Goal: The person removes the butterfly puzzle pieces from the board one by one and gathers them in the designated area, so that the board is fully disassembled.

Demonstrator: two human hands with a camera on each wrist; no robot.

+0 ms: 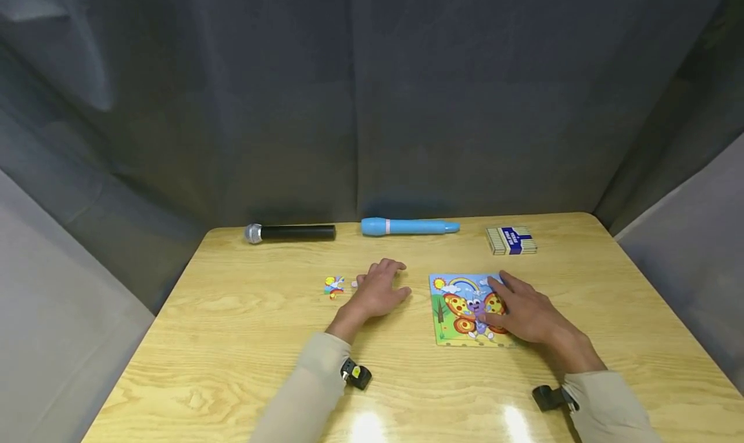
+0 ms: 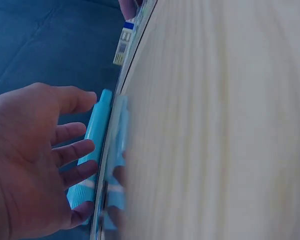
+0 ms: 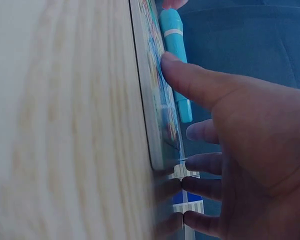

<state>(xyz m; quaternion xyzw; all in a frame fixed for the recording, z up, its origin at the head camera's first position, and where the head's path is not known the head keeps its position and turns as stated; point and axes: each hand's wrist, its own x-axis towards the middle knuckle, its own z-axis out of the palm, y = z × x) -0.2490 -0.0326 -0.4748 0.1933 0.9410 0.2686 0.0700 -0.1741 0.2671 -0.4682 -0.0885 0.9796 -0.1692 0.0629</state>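
Observation:
A square jigsaw puzzle (image 1: 450, 333) with a cartoon butterfly, sun and rainbow lies flat on the table. My right hand (image 1: 526, 310) is over its right side, thumb (image 3: 182, 75) against the picture, the other fingers spread past the board's edge. To the left of the puzzle, my left hand (image 1: 379, 290) hovers or rests low over the table with fingers loosely spread, holding nothing. Just left of that hand are a few loose puzzle pieces (image 1: 334, 284), one partly hidden by it.
Along the table's (image 1: 232, 339) back edge lie a black microphone (image 1: 296, 233) with a silver head, a light blue microphone-shaped tube (image 1: 415, 226), and a bundle of pale sticks (image 1: 498, 241) with a blue band. Dark cloth (image 1: 354, 107) hangs behind.

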